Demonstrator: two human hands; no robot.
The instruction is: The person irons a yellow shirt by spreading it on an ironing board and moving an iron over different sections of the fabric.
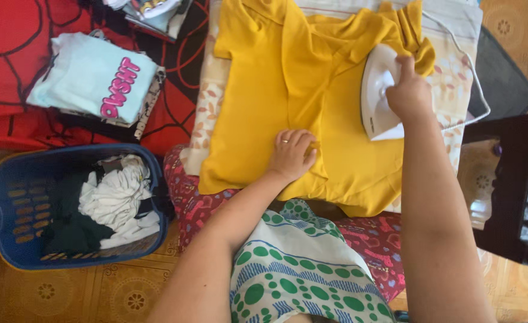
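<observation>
A yellow shirt (264, 90) lies spread on a floral padded cloth (207, 110). My right hand (408, 90) grips the handle of a white iron (376, 96), which rests on the shirt's right side. A white cord (473, 72) runs from the iron around to the right. My left hand (292, 154), with a ring on one finger, presses flat on the shirt's lower middle, fingers together.
A blue laundry basket (12, 209) with white and dark clothes stands at the lower left. Folded clothes (96, 78) are stacked on a red cloth (12, 54) at the upper left. A dark chair (509, 179) stands at the right. The floor is patterned tile (120, 287).
</observation>
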